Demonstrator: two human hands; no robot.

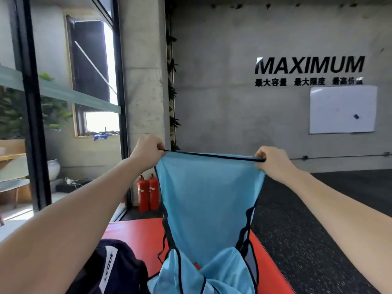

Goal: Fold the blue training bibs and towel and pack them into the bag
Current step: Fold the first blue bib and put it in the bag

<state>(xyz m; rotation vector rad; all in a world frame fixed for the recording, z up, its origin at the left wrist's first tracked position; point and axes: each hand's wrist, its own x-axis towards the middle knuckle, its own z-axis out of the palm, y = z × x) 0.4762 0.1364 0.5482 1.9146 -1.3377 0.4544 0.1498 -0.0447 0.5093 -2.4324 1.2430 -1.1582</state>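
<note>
Bib (209,200) held up in the air, out in front. Left hand (148,150) pinches one top corner, right hand (269,161) pinches the other; fingers of both curled tight onto the black-trimmed hem, which runs taut and near level between them. Cloth hangs straight down below the fingers, long axis vertical, narrowing toward its lower end.

Lower end reaches a heap of more blue bibs (212,276) on the red mat (135,232), well below both hands. Cannot tell whether the tail touches the heap or hangs just in front of it.

Bag (110,266) sits below and to the left-hand side, just beside the heap. Left hand is the nearer one to it.

Judgement: spreading step, fold not yet made. Next move turns on the level hem: bringing the two pinched corners together would halve the bib along its vertical axis.
</note>
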